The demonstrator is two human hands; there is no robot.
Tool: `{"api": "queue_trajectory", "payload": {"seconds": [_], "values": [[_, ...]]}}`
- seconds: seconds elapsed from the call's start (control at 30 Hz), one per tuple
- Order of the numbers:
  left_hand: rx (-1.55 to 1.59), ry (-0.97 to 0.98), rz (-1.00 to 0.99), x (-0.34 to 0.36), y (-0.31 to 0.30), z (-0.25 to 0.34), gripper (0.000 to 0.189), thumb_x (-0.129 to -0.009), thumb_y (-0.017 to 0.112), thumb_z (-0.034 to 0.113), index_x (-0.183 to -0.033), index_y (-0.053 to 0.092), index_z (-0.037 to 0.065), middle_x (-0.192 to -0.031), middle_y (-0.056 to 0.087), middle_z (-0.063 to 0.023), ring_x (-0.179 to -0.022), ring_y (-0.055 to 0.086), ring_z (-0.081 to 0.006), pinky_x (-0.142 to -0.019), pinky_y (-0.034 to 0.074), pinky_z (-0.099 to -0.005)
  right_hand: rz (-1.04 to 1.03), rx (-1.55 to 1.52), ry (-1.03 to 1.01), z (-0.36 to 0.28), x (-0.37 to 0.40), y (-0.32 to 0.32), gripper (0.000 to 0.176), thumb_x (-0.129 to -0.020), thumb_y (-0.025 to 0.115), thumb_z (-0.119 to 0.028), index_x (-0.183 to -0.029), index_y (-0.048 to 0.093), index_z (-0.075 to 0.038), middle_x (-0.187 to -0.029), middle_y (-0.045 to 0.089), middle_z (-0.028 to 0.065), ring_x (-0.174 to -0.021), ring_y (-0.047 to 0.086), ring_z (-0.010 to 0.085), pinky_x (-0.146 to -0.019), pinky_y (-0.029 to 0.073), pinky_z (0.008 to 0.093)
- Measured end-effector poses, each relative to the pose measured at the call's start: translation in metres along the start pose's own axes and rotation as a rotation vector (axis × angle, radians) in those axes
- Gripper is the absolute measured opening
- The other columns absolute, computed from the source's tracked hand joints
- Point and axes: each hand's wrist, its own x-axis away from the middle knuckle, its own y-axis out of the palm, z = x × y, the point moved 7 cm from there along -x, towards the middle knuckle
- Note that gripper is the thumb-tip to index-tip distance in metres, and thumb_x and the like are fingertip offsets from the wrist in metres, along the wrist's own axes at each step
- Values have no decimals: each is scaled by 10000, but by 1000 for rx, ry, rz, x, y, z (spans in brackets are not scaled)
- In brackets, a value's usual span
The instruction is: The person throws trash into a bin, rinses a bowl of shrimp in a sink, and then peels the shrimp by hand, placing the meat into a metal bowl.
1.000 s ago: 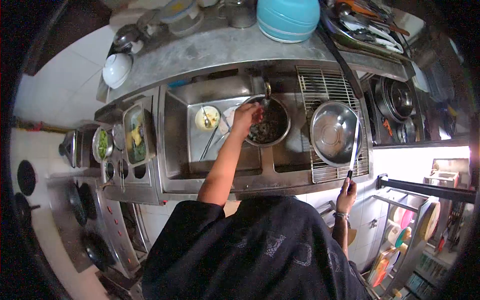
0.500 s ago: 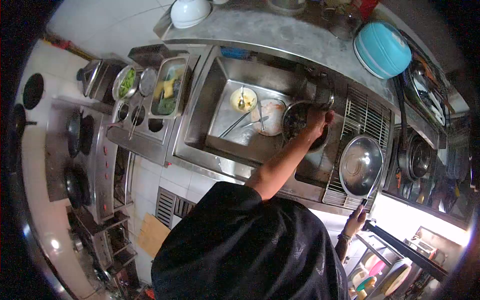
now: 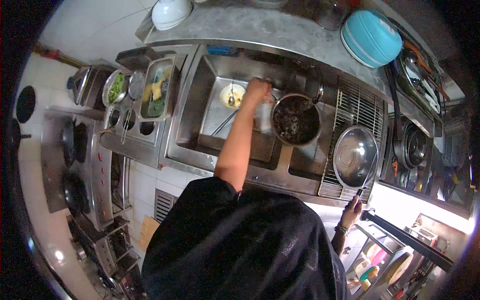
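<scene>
My left hand (image 3: pixel 258 91) is over the sink, between a pale bowl and a dark pot (image 3: pixel 296 120). Its fingers look curled near the pot's upper left rim; what they hold, if anything, is hidden. In the pale bowl (image 3: pixel 229 97) are yellowish remains and a spoon (image 3: pixel 231 99). Below my hand, a plate (image 3: pixel 264 119) is partly covered by my forearm. Dark bits lie inside the pot. My right hand (image 3: pixel 352 212) is wrapped round the dark handle of a thin, shiny utensil (image 3: pixel 359 192), whose far end overlaps a steel bowl (image 3: pixel 355 156).
The steel bowl stands on a wire rack (image 3: pixel 357 102) right of the sink (image 3: pixel 200 135). A tap (image 3: pixel 319 92) rises behind the pot. A turquoise container (image 3: pixel 371 39) sits on the back ledge. Food trays (image 3: pixel 159 90) and a stove (image 3: pixel 70 155) are to the left.
My left hand has moved left, from over the pot to beside its rim, uncovering the pot's inside. My right hand still holds the utensil. The view has shifted slightly.
</scene>
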Motion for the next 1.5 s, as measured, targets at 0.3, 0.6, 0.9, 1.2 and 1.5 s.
{"api": "queue_trajectory", "payload": {"seconds": [0.3, 0.6, 0.9, 1.2, 1.5], "values": [[246, -345, 223, 51, -26, 155, 249, -902, 585, 210, -989, 671, -7, -913, 695, -193, -821, 690, -267, -682, 543, -396, -20, -194, 60, 0, 3, 8, 291, -968, 557, -363, -839, 536, -103, -593, 408, -77, -475, 332, 10, -410, 243, 195], [1647, -32, -93, 14, 119, 151, 283, -936, 549, 251, -1051, 618, 2, -1034, 658, -150, -886, 663, -315, -890, 544, -473, -119, -622, 257, -16, 13, 25, 294, -955, 575, -366, -1056, 573, -90, -741, 511, -31, -607, 468, 69, -493, 361, 212], [1414, -289, 113, 71, 82, 176, 236, -937, 559, 203, -1055, 622, 9, -979, 673, -115, -915, 662, -244, -822, 553, -396, -416, -924, 328, -97, 4, 153, 240, -945, 599, -309, -975, 536, -79, -837, 591, 17, -730, 591, 170, -471, 455, 249], [696, -512, 294, 219, 13, 90, 219, -891, 624, 108, -1096, 654, 37, -947, 675, -21, -732, 584, -107, -633, 469, -276, -573, -1085, 82, -129, -79, 341, 244, -922, 646, -220, -959, 465, -62, -842, 594, 79, -708, 589, 204, -585, 503, 350], [713, -615, 546, 302, -42, 52, 242, -865, 634, 28, -1105, 655, 45, -923, 670, -13, -724, 556, -79, -603, 437, -229, -416, -694, -59, -131, -103, 415, 366, -937, 599, -379, -752, 531, -71, -661, 570, 75, -601, 560, 206, -590, 484, 360]]}}
